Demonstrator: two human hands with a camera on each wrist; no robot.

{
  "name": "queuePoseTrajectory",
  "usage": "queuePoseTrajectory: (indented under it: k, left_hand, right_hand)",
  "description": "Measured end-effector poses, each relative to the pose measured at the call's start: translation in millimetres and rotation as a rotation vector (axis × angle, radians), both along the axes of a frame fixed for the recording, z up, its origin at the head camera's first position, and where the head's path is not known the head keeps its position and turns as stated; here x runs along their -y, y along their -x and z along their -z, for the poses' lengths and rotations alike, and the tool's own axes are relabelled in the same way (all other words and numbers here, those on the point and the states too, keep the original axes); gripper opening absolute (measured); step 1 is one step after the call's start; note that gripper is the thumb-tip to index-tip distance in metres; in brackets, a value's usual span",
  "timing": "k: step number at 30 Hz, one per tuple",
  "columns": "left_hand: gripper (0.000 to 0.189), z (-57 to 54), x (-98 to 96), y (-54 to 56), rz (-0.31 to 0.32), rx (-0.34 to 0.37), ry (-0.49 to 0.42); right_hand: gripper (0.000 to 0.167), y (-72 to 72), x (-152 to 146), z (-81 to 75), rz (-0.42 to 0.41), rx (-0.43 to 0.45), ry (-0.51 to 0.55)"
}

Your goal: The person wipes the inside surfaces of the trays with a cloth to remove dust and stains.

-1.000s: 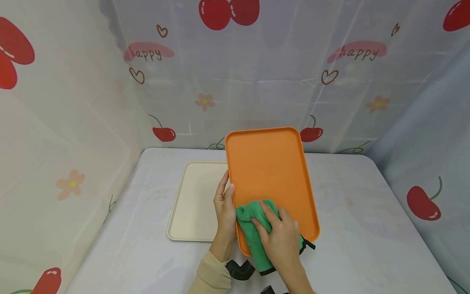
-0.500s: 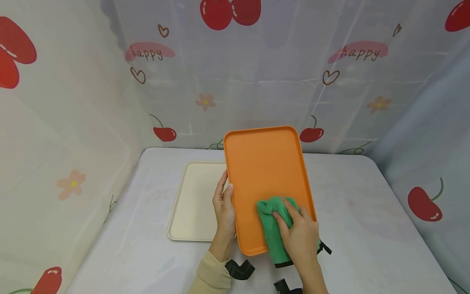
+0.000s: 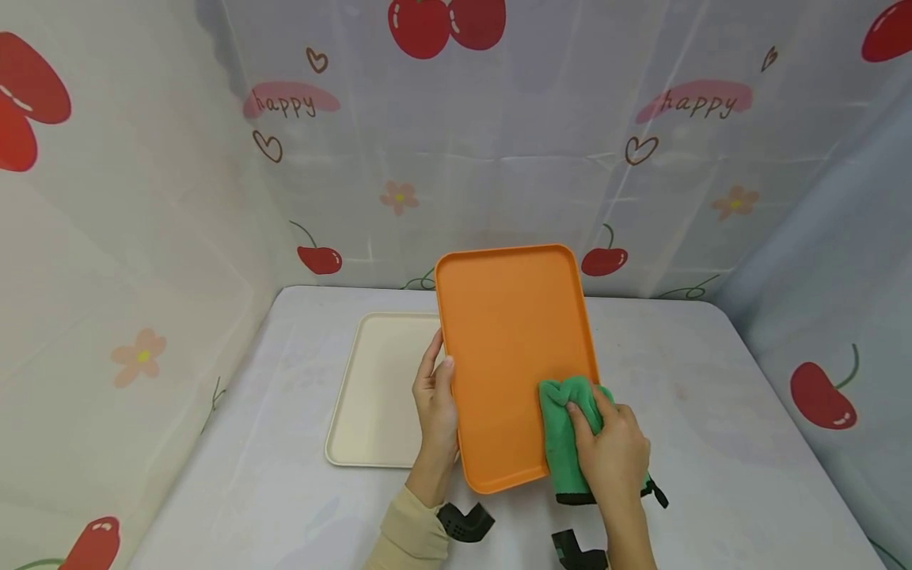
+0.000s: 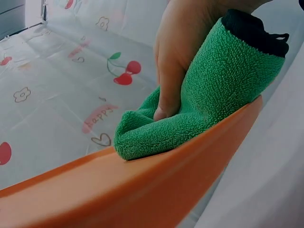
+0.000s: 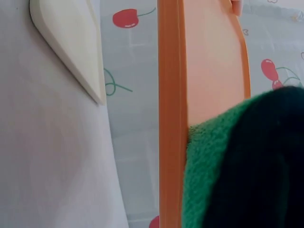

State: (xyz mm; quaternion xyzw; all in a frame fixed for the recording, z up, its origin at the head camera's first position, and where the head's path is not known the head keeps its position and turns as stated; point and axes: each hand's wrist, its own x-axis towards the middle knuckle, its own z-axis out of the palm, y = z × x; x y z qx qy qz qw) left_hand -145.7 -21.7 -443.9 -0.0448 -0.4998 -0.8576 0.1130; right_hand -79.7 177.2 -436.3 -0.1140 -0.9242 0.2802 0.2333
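Note:
My left hand grips an orange tray by its left edge, holding it tilted up above the table. In my right hand is a folded green cloth with black trim, pressed against the tray's lower right part. The left wrist view shows the thumb pushed into a fold of the towelling cloth where it lies over the tray's rim. The right wrist view has the tray's side upright, with the cloth against its inner face; my right hand is hidden there.
A cream tray lies on the white-covered table, left of the orange one and partly behind it. A printed curtain stands behind and along both sides. Black wrist devices sit near both wrists.
My right hand has slid the green cloth rightward across the lower part of the orange tray, from its left side to its right edge. My left hand and the tray have hardly moved.

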Motion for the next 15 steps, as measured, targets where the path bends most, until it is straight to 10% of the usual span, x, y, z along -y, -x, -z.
queuePoseTrajectory:
  k: [15]
  left_hand:
    - [0.045,1.8,1.2,0.5,-0.013,0.002,-0.005]
  right_hand:
    - [0.047,-3.4,9.3,-1.1,0.018,0.005,0.037]
